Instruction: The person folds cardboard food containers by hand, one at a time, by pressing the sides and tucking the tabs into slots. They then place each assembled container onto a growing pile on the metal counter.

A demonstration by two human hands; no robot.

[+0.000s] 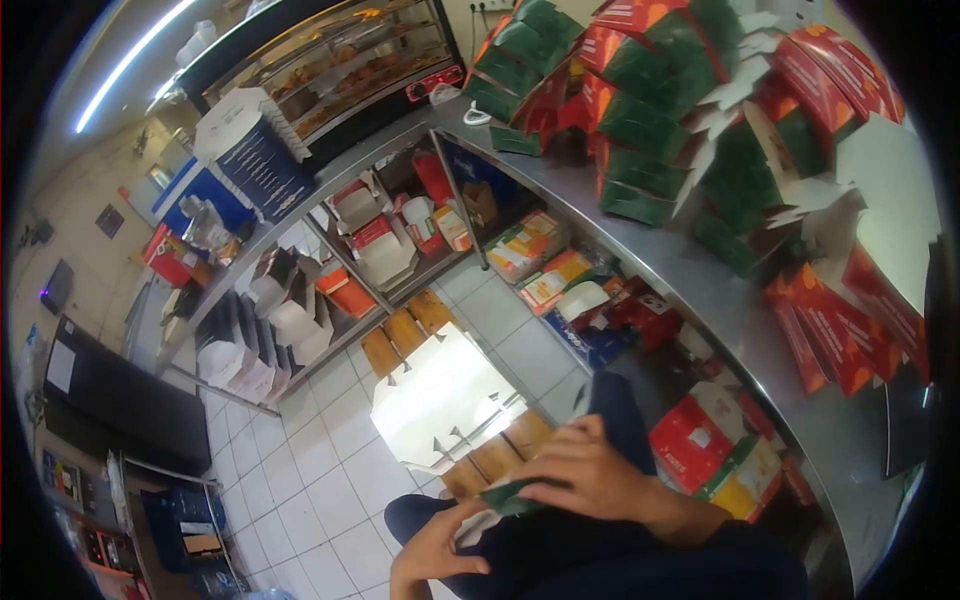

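Low in the view, over my lap, both hands are on a green and white cardboard piece [512,497], mostly hidden by my fingers. My left hand [445,545] grips its near end, where the white side shows. My right hand [585,475] has its fingers closed over the green part at the other end. Just beyond my hands, flat white cardboard box blanks [440,395] with slotted edges lie on a slatted wooden bench [495,458].
A metal counter [640,245] curves along the right, piled with folded red and green boxes [640,110]. Shelves below hold more packed cartons [715,440]. A dark blue box stack [262,165] stands near a glass food display [350,75]. Tiled floor [330,490] lies left.
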